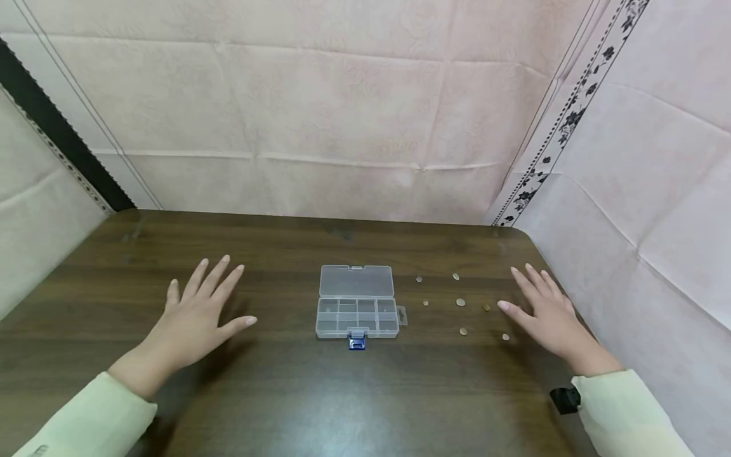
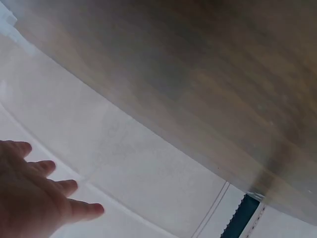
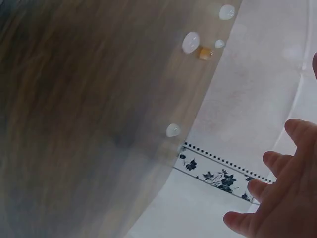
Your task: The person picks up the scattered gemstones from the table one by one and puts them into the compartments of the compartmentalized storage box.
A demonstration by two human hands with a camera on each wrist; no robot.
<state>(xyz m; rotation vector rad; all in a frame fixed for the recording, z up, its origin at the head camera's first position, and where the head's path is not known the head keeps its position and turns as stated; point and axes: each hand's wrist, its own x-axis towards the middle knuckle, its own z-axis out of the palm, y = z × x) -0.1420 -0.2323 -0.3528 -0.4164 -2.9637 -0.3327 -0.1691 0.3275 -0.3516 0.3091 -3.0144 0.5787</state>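
Note:
A clear plastic compartment box lies in the middle of the table with its lid laid back and a blue latch or tag at the front. To its right several small whitish pieces are scattered, along with one amber piece; the right wrist view shows some whitish pieces and the amber piece closer. My left hand, fingers spread, is left of the box and holds nothing. At the right my right hand is spread too, nearest the amber piece, with nothing in it.
The brown wooden table has rounded far corners. A pale cloth hangs behind it, and another cloth with a floral border stands close on the right. A black object is at the right sleeve.

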